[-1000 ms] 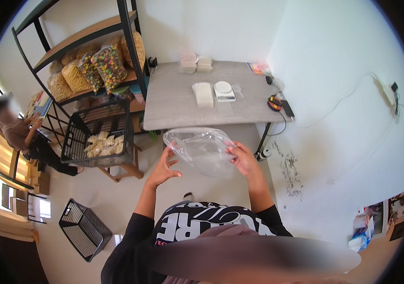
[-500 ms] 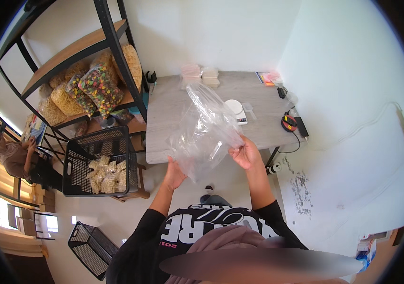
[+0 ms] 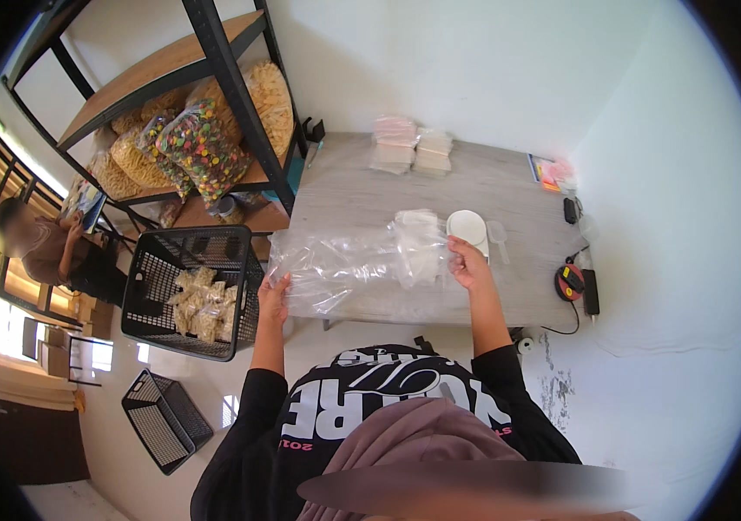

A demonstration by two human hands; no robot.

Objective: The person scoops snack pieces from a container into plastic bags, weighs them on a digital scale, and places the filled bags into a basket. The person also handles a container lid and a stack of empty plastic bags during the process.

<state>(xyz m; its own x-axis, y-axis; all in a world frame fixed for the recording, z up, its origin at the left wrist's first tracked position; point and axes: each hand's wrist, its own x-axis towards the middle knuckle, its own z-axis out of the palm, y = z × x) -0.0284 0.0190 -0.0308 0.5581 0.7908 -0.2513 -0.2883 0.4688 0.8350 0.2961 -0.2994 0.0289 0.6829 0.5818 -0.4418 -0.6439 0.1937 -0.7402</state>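
A large clear plastic bag (image 3: 335, 265) is stretched sideways between my two hands over the table's front part. My left hand (image 3: 273, 298) pinches its left end, just off the table's edge. At the bag's other end, my right hand (image 3: 471, 264) grips the plastic near a white round-topped scale (image 3: 467, 227). A clear scoop (image 3: 498, 234) lies right of the scale. Whitish, layered material (image 3: 421, 247) shows at the bag's right part; whether it lies inside or beneath the plastic I cannot tell.
Two stacks of small packets (image 3: 395, 143) stand at the back of the grey table (image 3: 344, 187). A red-and-black cable reel (image 3: 569, 282) sits at its right. On the left, a black crate (image 3: 140, 295) holds snack packs. Bulk snack bags (image 3: 201, 148) fill a shelf; a person (image 3: 49, 247) works beyond.
The bag has gone from hanging crumpled and tilted to being spread out lengthwise. My left hand has moved left and my right hand slightly right. The view has shifted too.
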